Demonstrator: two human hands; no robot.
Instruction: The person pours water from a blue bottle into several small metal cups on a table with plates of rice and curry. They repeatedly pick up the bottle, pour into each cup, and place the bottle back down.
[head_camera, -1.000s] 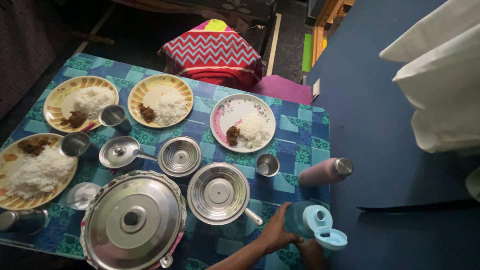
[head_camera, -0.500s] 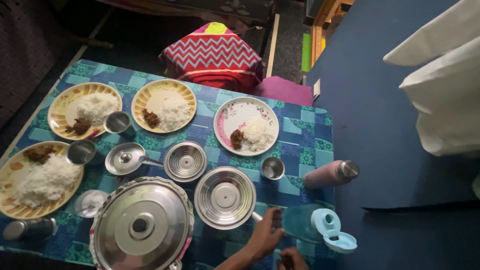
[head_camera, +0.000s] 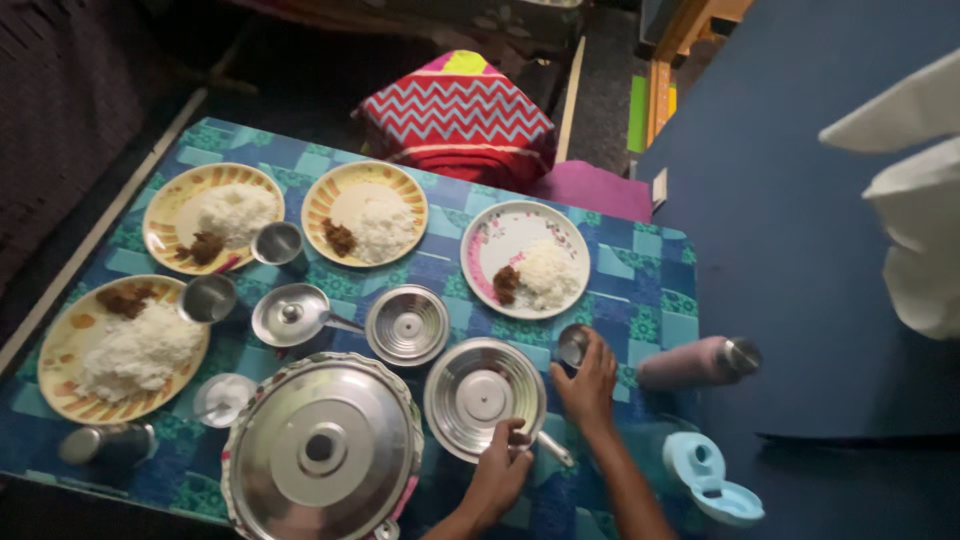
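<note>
- Steel tumbler (head_camera: 573, 345) stands on the blue patterned tablecloth (head_camera: 640, 290), just below the white floral plate (head_camera: 497, 240); its contents cannot be made out.
- Right hand (head_camera: 588, 385) wraps its fingers around the steel tumbler, gripping it from the near side.
- Left hand (head_camera: 497, 475) rests on the near rim of the lidded steel pan (head_camera: 484, 396), fingers curled beside the pan handle (head_camera: 553, 449); a firm grasp cannot be confirmed.
- White floral plate holds rice and a dark side portion.
- Three yellow plates (head_camera: 364, 178) (head_camera: 172, 205) (head_camera: 58, 350) hold the same food.
- Large steel pot lid (head_camera: 322, 450) lies left of the left hand.
- Pink flask (head_camera: 698, 362) lies on its side, right of the right hand.
- Light blue bottle cap (head_camera: 712, 478) sits open near the table corner.
</note>
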